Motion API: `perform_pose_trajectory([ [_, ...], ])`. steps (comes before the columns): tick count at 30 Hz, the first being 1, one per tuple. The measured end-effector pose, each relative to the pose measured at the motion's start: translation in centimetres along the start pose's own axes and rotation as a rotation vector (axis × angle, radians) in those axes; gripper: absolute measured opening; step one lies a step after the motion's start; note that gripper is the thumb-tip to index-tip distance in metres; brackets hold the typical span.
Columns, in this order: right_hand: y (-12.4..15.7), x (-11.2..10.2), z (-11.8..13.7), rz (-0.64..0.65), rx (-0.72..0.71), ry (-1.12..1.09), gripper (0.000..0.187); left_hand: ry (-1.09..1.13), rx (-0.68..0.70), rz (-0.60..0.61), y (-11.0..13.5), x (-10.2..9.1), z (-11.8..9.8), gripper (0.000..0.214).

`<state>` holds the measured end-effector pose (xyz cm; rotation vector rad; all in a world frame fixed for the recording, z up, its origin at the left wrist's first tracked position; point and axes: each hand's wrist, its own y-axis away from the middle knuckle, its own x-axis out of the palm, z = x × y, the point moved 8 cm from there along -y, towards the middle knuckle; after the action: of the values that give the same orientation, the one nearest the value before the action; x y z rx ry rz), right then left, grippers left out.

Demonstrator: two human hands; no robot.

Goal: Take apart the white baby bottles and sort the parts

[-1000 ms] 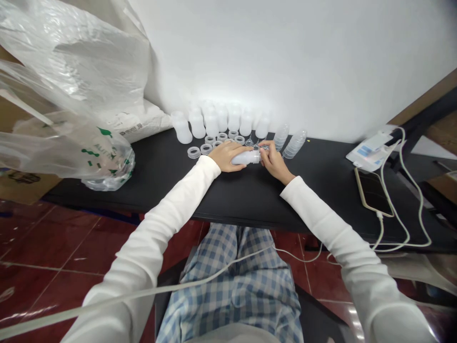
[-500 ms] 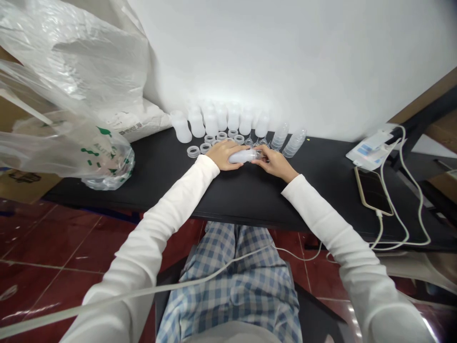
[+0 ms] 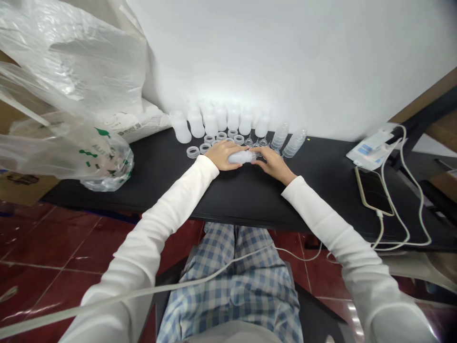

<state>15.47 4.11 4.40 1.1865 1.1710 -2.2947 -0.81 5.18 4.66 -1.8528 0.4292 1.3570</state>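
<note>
A small translucent white bottle (image 3: pixel 240 156) lies sideways over the black table (image 3: pixel 160 166), gripped by my left hand (image 3: pixel 222 155) around its body. My right hand (image 3: pixel 273 163) is closed at the bottle's neck end, fingers pinched on its mouth; what sits under the fingertips is too small to name. Just behind my hands lie several white rings (image 3: pixel 200 148) and clear small parts (image 3: pixel 262 142). A row of upright white bottles (image 3: pixel 214 121) stands along the wall.
Two stacks of clear caps (image 3: pixel 288 140) lean at the row's right end. A plastic bag (image 3: pixel 85 157) sits on the table's left. A phone (image 3: pixel 373 193) on a white cable (image 3: pixel 403 224) and a white charger pack (image 3: pixel 369 151) lie at right.
My right hand has slid down onto the bottle's neck and lies flatter. The bottle shifted slightly left with my left hand still around it.
</note>
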Motion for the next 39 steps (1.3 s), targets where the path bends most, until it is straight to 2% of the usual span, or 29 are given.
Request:
perform_pose_trajectory([
  [6,0.0,-1.0,0.0,-0.053,-0.019,0.045,0.033,0.041,-0.005,-0.022,-0.1,-0.1,-0.3,0.068],
  [10,0.0,-1.1,-0.4,-0.036,0.003,0.007,0.046,0.032,-0.012,-0.036,-0.1,-0.1,-0.2,0.066],
  [13,0.0,-0.9,-1.0,-0.059,0.064,-0.081,0.054,0.019,0.013,-0.068,0.1,-0.2,-0.3,0.065],
  [17,-0.1,-0.1,-1.8,-0.019,0.18,-0.143,0.051,-0.029,0.118,-0.104,0.2,-0.1,-1.1,0.063],
  [20,-0.2,0.5,-1.9,0.054,0.217,-0.062,0.064,-0.066,0.202,-0.119,0.1,0.2,-2.0,0.062],
  [23,-0.3,0.0,-1.8,-0.001,0.239,0.063,0.08,-0.081,0.224,-0.133,-0.3,0.4,-2.4,0.062],
  [26,-0.3,-0.5,-1.7,-0.043,0.259,0.116,0.082,-0.068,0.208,-0.126,-0.6,0.5,-2.3,0.062],
  [30,-0.3,-1.0,-1.0,0.004,0.199,0.252,0.083,-0.033,0.161,-0.109,-0.7,0.4,-2.0,0.058],
  [32,-0.4,-1.5,0.0,0.018,0.106,0.285,0.074,-0.005,0.11,-0.115,-0.6,0.1,-1.7,0.057],
  [34,-0.3,-1.7,1.0,0.025,-0.009,0.242,0.066,0.028,0.054,-0.12,-0.6,-0.1,-1.4,0.055],
  [36,-0.2,-1.8,1.6,0.034,-0.086,0.193,0.066,0.052,0.008,-0.119,-0.6,-0.3,-1.1,0.053],
  [39,-0.2,-1.5,1.4,0.043,-0.094,0.166,0.056,0.065,-0.013,-0.102,-0.5,-0.2,-1.0,0.054],
])
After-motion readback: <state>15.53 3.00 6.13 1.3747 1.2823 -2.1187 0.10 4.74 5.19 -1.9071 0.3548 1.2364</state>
